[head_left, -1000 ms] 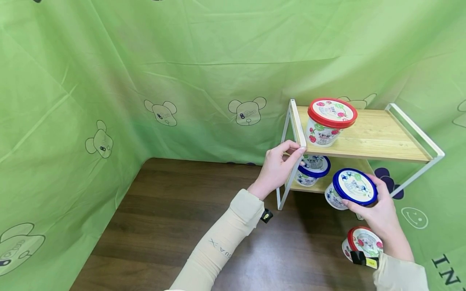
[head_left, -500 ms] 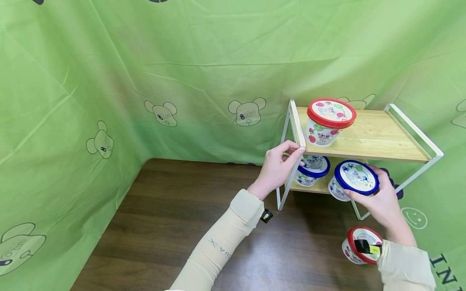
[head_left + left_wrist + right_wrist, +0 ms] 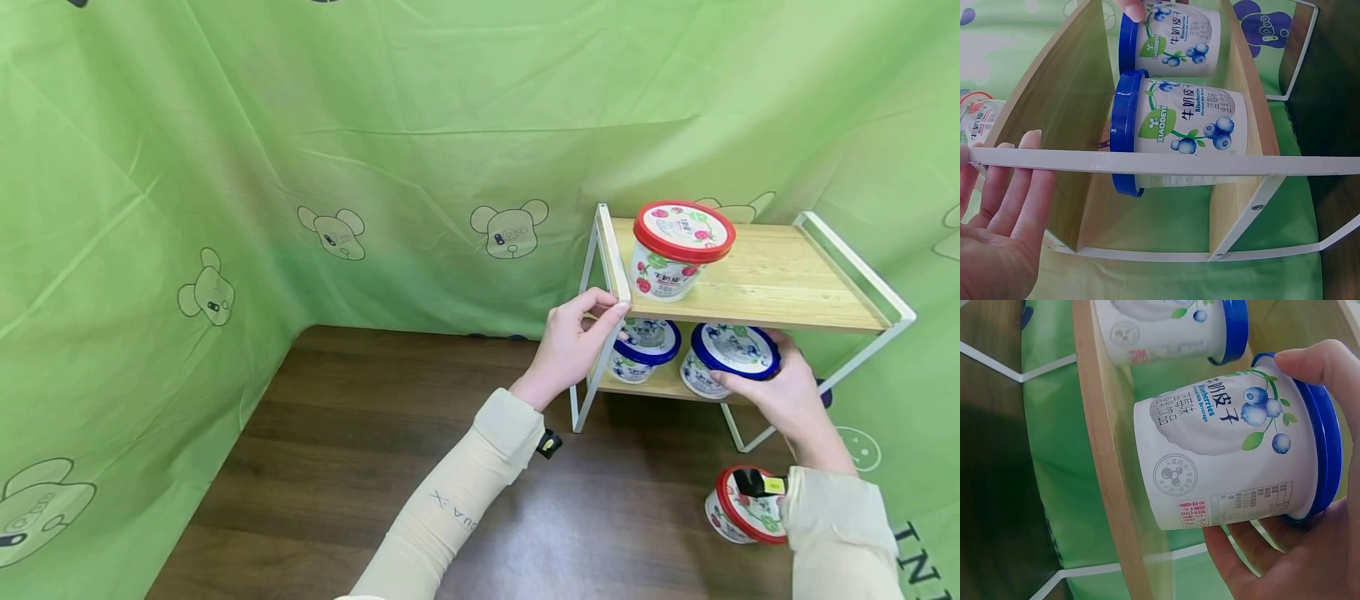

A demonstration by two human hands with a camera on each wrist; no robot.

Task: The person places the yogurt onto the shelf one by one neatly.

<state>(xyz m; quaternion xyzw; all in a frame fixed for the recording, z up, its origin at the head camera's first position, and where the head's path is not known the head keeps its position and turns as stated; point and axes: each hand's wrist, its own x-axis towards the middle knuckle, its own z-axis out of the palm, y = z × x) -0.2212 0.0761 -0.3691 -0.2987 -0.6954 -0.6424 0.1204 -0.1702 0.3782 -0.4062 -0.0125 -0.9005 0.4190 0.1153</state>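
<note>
With the thumb and fingers of my right hand I grip a blue-lidded blueberry milk tub around its lid and side. It stands at the front of the lower shelf, close to upright; whether it bears fully on the board I cannot tell. Another blueberry tub is on that shelf to its left. My left hand pinches the front left corner of the white metal frame by the top board. On the upper shelf is a red-lidded strawberry tub.
Below the rack, a second red-lidded tub stands on the dark wooden table, partly behind my right wrist. A green printed curtain hangs behind and to both sides. The upper board overhangs the lower shelf.
My right hand has moved up and inward with the blueberry tub, from in front of the rack to the lower shelf. My left hand stays on the frame corner.
</note>
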